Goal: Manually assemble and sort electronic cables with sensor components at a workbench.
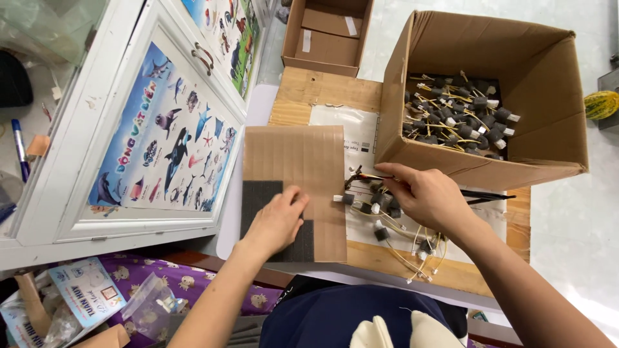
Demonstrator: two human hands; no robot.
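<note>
Cardboard sheet (293,167) lies flat on the worktop (335,90), long axis running away from the person, a dark foam pad (261,196) at its near edge under the open left hand (277,219). The right hand (429,196) pinches a wired black component (361,177) from the loose pile (393,219) beside the big box (490,96). Tangled leads could likely drag neighbouring pieces off the worktop.

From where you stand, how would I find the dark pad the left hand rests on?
Start at the big open cardboard box of black wired parts. To its left lies a flat cardboard sheet. The dark grey foam pad lies at its lower corner under the left hand, the only soft, dark square there.
</note>
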